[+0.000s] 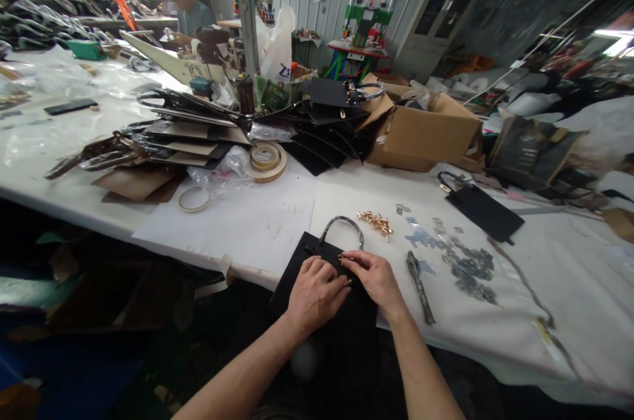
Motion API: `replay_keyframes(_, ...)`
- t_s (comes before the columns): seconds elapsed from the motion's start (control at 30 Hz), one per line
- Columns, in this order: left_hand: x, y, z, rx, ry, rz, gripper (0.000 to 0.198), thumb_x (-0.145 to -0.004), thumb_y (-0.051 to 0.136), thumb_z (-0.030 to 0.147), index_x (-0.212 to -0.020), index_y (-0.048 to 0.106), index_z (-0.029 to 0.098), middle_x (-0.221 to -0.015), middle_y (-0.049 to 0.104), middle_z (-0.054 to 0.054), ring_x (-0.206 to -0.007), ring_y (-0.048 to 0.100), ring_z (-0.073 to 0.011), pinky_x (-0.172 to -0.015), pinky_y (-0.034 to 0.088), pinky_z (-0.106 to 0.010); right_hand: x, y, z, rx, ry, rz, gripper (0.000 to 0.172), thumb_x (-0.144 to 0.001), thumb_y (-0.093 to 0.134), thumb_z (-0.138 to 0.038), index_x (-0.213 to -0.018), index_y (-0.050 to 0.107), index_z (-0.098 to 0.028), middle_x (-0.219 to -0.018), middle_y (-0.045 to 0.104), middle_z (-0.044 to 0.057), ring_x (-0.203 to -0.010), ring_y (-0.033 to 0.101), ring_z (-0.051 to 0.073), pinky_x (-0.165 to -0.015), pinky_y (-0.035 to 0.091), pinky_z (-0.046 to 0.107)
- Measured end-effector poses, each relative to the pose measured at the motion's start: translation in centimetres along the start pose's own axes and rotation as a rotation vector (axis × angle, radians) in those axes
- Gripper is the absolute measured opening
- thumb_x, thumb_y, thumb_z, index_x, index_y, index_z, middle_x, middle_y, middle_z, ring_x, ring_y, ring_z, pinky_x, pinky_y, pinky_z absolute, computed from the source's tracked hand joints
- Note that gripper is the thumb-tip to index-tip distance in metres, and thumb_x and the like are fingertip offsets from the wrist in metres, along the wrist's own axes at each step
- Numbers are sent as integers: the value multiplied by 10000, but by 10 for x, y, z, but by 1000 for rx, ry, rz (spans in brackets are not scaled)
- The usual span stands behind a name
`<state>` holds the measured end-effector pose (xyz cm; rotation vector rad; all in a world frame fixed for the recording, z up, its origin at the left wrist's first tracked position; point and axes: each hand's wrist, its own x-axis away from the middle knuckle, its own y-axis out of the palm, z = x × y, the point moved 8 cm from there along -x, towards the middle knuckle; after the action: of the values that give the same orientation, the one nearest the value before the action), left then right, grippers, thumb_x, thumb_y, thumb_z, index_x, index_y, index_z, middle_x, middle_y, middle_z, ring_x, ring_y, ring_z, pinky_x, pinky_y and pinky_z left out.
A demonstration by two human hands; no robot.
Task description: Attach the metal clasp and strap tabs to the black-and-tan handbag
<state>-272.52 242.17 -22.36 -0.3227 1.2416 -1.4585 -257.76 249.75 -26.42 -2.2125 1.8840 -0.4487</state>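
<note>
A black bag panel (pixel 292 269) with a curved, plastic-wrapped handle (pixel 343 219) rests at the table's front edge, partly over my lap. My left hand (pixel 316 292) lies on it with fingers curled, gripping the panel; a small shiny bit shows by its fingertips. Thumb and fingers of my right hand (pixel 372 276) pinch a small gold metal fitting (pixel 341 259) against the panel below the handle. Beyond the panel is a small heap of gold fittings (pixel 376 224). To the right are a pliers-like hand tool (pixel 420 286) and many flat grey metal plates (pixel 468 268).
Another black handled panel (pixel 485 212) lies at right. Behind are a cardboard box (pixel 426 136), stacked black panels (pixel 317 142) and tape rolls (pixel 267 162). A metal post (pixel 245 10) rises beyond the table. A person (pixel 191 10) sits at far left.
</note>
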Motion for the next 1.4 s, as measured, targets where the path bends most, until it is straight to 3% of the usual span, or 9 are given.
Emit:
replay_keyframes(0.23,0,-2,-1,10,-16,-3,252,-1052,508,359,-1029,739,259,-967,684,-48,-961,602,-219,-936,464,-441,6,4,-15,171,-172,6,246,-884,727,-433,-1041,817,-265,-1090,814,64,-1010,759,282,-973,611,440)
replay_keyframes(0.37,-3,-2,-10,-6,-123,-12,213,-1041,499,262,-1172,667,246,-982,677,-48,-949,610,-221,-888,483,-417,15,7,-28,292,-309,-34,245,-964,631,-369,-1125,796,-288,-1172,791,57,-1085,742,278,-1027,590,449)
replay_keyframes(0.5,-7,-9,-25,-9,-235,5,230,-986,573,209,-1208,618,246,-1207,660,-66,-1088,620,-235,-948,498,-421,22,9,-33,371,-353,-12,268,-1002,583,-351,-1176,780,-302,-1196,778,56,-1101,735,275,-1034,583,437)
replay_keyframes(0.6,-8,-17,-43,-67,-349,50,398,-922,678,271,-1301,574,209,-1477,538,-137,-1340,497,-337,-1077,460,-501,23,10,-34,402,-362,18,257,-1000,591,-327,-1174,779,-302,-1196,776,54,-1086,737,272,-1017,584,426)
replay_keyframes(0.67,-8,-20,-56,-97,-438,59,563,-885,727,332,-1380,522,156,-1525,486,-199,-1396,430,-396,-1110,436,-554,23,11,-34,411,-367,23,247,-995,601,-308,-1168,778,-302,-1185,777,50,-1076,739,269,-1007,585,420)
replay_keyframes(0.87,-16,-17,-71,-55,-484,-2,635,-816,804,341,-1357,537,144,-1351,587,-189,-1237,527,-360,-1064,470,-502,23,13,-34,399,-379,-1,239,-1001,590,-301,-1159,770,-298,-1140,776,54,-1059,738,266,-971,592,407)
replay_keyframes(1.07,-21,-19,-95,132,-712,-114,855,-743,857,368,-1462,472,109,-1276,653,-216,-1193,623,-348,-984,495,-419,22,14,-34,400,-397,-8,232,-1004,588,-278,-1156,762,-278,-1142,772,61,-1053,739,254,-966,602,396)
replay_keyframes(1.2,-28,-18,-99,249,-746,-249,652,-685,864,405,-1252,641,173,-1026,751,-118,-1019,692,-313,-831,495,-356,23,13,-38,403,-423,-9,221,-996,599,-225,-1140,763,-251,-1131,774,55,-1044,740,234,-964,602,373)
replay_keyframes(1.4,-29,-16,-99,497,-720,-151,492,-691,806,291,-1152,649,222,-900,717,-18,-872,663,-224,-780,478,-320,24,12,-43,396,-437,-20,231,-979,621,-167,-1137,763,-259,-1125,780,32,-1031,748,212,-949,607,343)
